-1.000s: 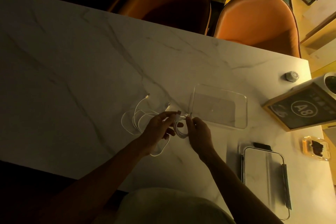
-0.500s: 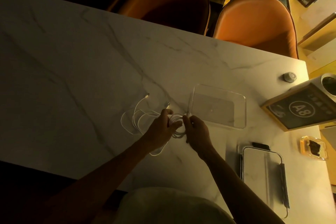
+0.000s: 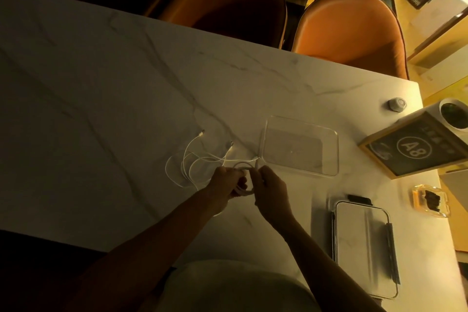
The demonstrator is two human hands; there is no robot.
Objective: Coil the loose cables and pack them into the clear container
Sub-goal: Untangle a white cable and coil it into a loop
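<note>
So both hands are working one white cable right beside the near-left corner of the clear container [image 3: 300, 145]. The left hand [image 3: 224, 189] has its grip closed around a small coil [image 3: 244, 180], pinning the loops so they don't spring apart, and the right hand [image 3: 269, 189] pinches the cable's free end just next to it, plug tip poking up toward the container's corner. Makes sense to wind this close: once it's done, it's a short hop over the rim.

The loose cables [image 3: 192, 159] lie sprawled on the worktop [image 3: 101, 109] to the left of the container, their loops overlapping, so I'd guess they could drag along if snagged. The container is open and looks empty, nothing packed yet. Its lid [image 3: 364, 248] sits on the near side of it, to the right, out of the way. Loads of bare worktop left of the container and beyond it; the right side is crowded with a framed sign [image 3: 415, 149].
</note>
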